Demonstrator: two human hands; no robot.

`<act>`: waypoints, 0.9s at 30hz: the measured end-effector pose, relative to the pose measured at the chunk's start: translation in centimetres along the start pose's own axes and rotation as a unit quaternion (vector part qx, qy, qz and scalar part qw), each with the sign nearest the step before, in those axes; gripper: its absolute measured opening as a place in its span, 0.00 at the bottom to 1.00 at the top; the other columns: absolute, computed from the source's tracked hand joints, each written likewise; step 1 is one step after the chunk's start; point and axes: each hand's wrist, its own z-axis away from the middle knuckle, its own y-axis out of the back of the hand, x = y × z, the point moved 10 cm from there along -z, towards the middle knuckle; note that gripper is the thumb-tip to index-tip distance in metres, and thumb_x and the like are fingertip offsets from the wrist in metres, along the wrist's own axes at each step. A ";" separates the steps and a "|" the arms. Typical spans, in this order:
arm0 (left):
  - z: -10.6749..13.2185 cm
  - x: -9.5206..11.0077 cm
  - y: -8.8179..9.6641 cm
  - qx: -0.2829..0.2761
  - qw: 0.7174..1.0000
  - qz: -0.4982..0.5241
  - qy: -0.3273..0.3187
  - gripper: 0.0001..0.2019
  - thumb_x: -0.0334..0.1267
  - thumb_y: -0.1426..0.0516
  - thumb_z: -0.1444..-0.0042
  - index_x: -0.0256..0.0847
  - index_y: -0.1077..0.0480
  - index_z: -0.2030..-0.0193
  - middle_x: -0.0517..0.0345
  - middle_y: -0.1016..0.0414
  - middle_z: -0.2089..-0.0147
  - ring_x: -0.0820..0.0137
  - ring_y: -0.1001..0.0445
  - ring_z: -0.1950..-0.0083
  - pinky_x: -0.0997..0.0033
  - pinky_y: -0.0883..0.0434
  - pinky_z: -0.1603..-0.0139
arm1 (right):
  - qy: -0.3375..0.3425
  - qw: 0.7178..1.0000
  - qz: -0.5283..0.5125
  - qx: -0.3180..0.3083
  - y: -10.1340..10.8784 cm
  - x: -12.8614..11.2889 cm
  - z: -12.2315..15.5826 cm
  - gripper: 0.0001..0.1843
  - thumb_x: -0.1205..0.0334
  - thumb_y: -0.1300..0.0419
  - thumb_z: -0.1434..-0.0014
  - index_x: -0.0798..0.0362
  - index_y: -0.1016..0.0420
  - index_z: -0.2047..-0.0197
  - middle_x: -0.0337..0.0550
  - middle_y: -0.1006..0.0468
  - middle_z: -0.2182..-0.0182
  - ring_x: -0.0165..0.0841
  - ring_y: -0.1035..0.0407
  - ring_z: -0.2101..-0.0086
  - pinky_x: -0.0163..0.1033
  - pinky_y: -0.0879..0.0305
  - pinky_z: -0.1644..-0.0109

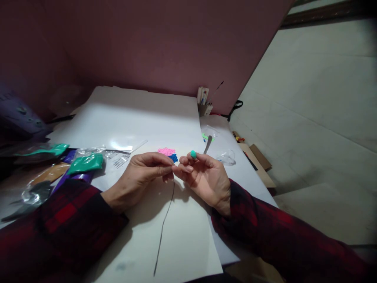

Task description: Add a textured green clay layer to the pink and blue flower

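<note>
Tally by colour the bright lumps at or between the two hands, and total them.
Textured pink lump: 1
Textured blue lump: 1
Small round teal-green lump at the right hand: 1
Total: 3

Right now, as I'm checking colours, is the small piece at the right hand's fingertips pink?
No: the small piece on the right hand is green.

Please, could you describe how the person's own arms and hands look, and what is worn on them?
Both arms wear long sleeves of dark fabric with a red-and-black checked pattern: the left sleeve and the right sleeve match, each with a dark cuff around the wrist. The left hand and the right hand are bare, without gloves.
</note>
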 end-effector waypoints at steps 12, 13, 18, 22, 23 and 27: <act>0.6 2.0 0.0 0.013 0.992 -0.089 -0.093 0.04 0.28 0.36 0.52 0.42 0.22 0.71 0.59 0.24 0.70 0.73 0.29 0.72 0.72 0.31 0.70 | -0.023 0.999 -0.029 0.013 0.4 0.4 0.0 0.10 0.68 0.49 0.41 0.56 0.31 0.73 0.42 0.27 0.73 0.26 0.38 0.75 0.41 0.28 0.57; 0.6 2.1 0.0 0.011 0.991 -0.093 -0.099 0.05 0.28 0.36 0.52 0.42 0.22 0.71 0.59 0.24 0.70 0.73 0.29 0.72 0.73 0.30 0.70 | -0.025 0.999 -0.031 0.013 0.4 0.4 0.0 0.11 0.67 0.50 0.41 0.57 0.31 0.73 0.42 0.27 0.73 0.26 0.38 0.75 0.40 0.28 0.58; 1.1 3.0 -0.5 -0.010 0.983 -0.111 -0.149 0.07 0.26 0.39 0.49 0.42 0.22 0.68 0.56 0.23 0.67 0.71 0.27 0.68 0.72 0.29 0.70 | -0.027 0.999 -0.034 0.023 0.4 0.5 0.0 0.11 0.67 0.50 0.41 0.57 0.32 0.73 0.42 0.28 0.73 0.26 0.38 0.76 0.40 0.27 0.59; 1.3 3.0 -0.6 -0.009 0.979 -0.117 -0.164 0.07 0.27 0.39 0.48 0.43 0.21 0.68 0.55 0.23 0.65 0.70 0.26 0.65 0.74 0.29 0.69 | -0.032 0.998 -0.029 0.035 0.5 0.5 0.1 0.08 0.68 0.49 0.42 0.55 0.33 0.72 0.40 0.29 0.73 0.26 0.38 0.76 0.41 0.26 0.61; 1.3 3.0 -0.6 -0.011 0.980 -0.113 -0.161 0.06 0.28 0.39 0.49 0.43 0.21 0.68 0.55 0.23 0.66 0.70 0.26 0.66 0.73 0.29 0.69 | -0.031 0.998 -0.029 0.037 0.5 0.5 0.1 0.08 0.68 0.49 0.42 0.55 0.34 0.73 0.40 0.29 0.73 0.26 0.38 0.76 0.40 0.26 0.62; 1.1 2.9 -1.1 -0.017 0.986 -0.087 -0.142 0.03 0.31 0.36 0.51 0.42 0.21 0.71 0.55 0.23 0.68 0.71 0.28 0.71 0.72 0.30 0.71 | -0.032 0.998 -0.029 0.046 0.6 0.6 0.1 0.09 0.68 0.50 0.42 0.56 0.33 0.73 0.41 0.29 0.74 0.25 0.39 0.77 0.38 0.27 0.64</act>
